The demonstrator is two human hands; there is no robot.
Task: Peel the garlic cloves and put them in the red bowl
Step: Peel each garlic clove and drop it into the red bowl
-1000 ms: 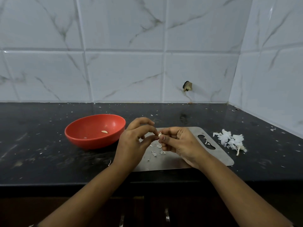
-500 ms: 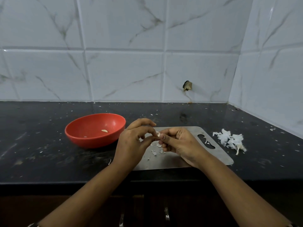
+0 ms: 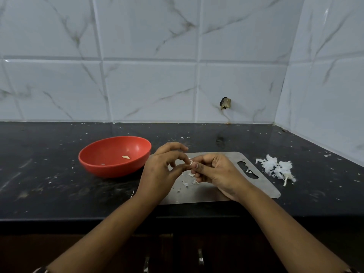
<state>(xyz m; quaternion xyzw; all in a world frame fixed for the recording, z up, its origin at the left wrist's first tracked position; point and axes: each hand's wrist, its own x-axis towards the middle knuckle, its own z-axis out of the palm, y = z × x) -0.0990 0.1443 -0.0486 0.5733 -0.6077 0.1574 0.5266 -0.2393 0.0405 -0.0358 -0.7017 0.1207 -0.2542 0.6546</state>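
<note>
Pinching a clove (image 3: 190,162) from both sides, the left hand (image 3: 159,172) and right hand (image 3: 216,172) meet over the board (image 3: 262,186), the fingers of each curled round it. The bowl (image 3: 98,168) sits on the table (image 3: 39,184) just left, holding one peeled clove (image 3: 126,157). Skins (image 3: 275,168) lie right of the board.

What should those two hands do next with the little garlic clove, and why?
Probably the left hand should pull away to strip skin off the garlic clove. Both it and the right hand pinch the clove above the steel board, where peel scraps lie. Whether skin remains is too small to tell; if bare, it belongs in the red bowl.
</note>
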